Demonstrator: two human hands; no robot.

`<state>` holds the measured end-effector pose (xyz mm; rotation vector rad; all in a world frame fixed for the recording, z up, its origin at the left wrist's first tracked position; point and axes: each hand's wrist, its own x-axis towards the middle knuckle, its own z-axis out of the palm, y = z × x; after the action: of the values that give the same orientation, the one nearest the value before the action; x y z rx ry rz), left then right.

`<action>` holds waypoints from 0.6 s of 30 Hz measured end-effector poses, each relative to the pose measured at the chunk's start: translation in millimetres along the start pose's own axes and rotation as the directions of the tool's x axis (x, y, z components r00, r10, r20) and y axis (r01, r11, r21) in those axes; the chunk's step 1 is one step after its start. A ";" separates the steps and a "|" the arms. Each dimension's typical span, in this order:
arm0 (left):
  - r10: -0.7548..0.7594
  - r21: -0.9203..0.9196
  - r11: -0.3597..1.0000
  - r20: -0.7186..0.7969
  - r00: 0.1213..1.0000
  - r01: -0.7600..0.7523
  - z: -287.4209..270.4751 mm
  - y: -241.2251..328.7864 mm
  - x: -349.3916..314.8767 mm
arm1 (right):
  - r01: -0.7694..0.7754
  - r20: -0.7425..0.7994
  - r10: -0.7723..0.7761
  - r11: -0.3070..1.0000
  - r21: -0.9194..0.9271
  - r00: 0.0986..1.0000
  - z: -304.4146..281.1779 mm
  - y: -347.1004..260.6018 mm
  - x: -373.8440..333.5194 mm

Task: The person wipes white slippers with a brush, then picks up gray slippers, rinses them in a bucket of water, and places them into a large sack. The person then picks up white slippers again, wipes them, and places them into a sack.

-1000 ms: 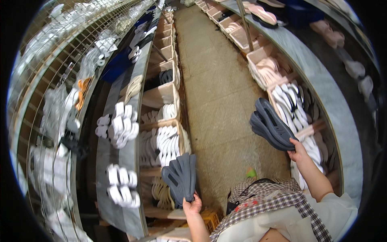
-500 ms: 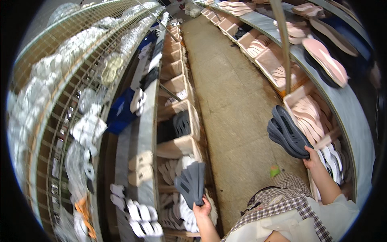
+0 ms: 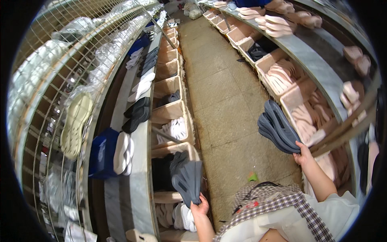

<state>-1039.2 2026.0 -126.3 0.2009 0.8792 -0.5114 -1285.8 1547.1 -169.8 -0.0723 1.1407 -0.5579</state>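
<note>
My left hand (image 3: 200, 205) is closed round the lower ends of a fanned bunch of dark grey shoe soles (image 3: 189, 181). That bunch hangs over the left row of bins, in front of a bin with dark soles (image 3: 178, 162). On the right, my right hand (image 3: 301, 155) grips one end of another stack of dark grey shoe soles (image 3: 278, 127), several layers thick, the top one with a long oval recess. This stack is beside a bin of pink soles (image 3: 304, 121) and partly over the aisle floor.
A narrow floor aisle (image 3: 217, 80) runs ahead between two rows of pinkish bins. Grey shelves stand above both rows; the left shelf (image 3: 139, 193) bears black and white soles and a blue box (image 3: 105, 151). A blurred pole (image 3: 342, 131) crosses at right. Farther left is a wire rack (image 3: 40, 121).
I have moved forward along the aisle, so bins and shelves have slid back toward me. Both hands keep hold of their soles; the right stack has shifted slightly left and up in view.
</note>
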 end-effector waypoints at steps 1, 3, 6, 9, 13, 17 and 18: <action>-0.045 -0.004 0.999 -0.051 0.998 0.045 35.3 -7.1 26.2 | 0.027 -0.019 -0.028 0.999 -0.035 0.999 31.2 -12.9 12.7; -0.061 0.053 0.997 -0.019 0.998 0.062 100.0 -24.5 68.9 | 0.057 -0.009 -0.057 0.998 0.025 0.998 83.1 -32.7 34.4; -0.036 0.103 0.994 -0.004 0.999 0.037 195.8 -50.1 139.9 | 0.091 0.018 -0.092 0.994 0.058 0.996 151.3 -64.7 72.2; 0.010 0.159 0.987 0.004 1.000 -0.010 288.8 -60.8 224.5 | 0.083 0.012 -0.084 0.995 0.062 0.996 219.2 -86.3 132.5; -0.001 0.154 0.988 0.032 0.999 -0.004 385.5 -84.9 325.7 | 0.081 -0.033 -0.080 0.996 0.021 0.996 319.3 -123.9 250.9; 0.045 0.149 0.988 0.004 0.999 -0.045 500.9 -105.0 395.9 | 0.050 -0.012 -0.050 0.999 -0.004 0.999 450.6 -152.8 340.2; 0.077 0.164 0.984 -0.011 0.997 -0.074 525.3 -106.3 407.9 | 0.049 0.019 -0.049 0.999 -0.022 0.999 482.8 -156.0 355.1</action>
<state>-518.9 1598.6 -108.9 0.3880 0.8434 -0.5118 -817.9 1143.2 -208.4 -0.1254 1.1295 -0.5866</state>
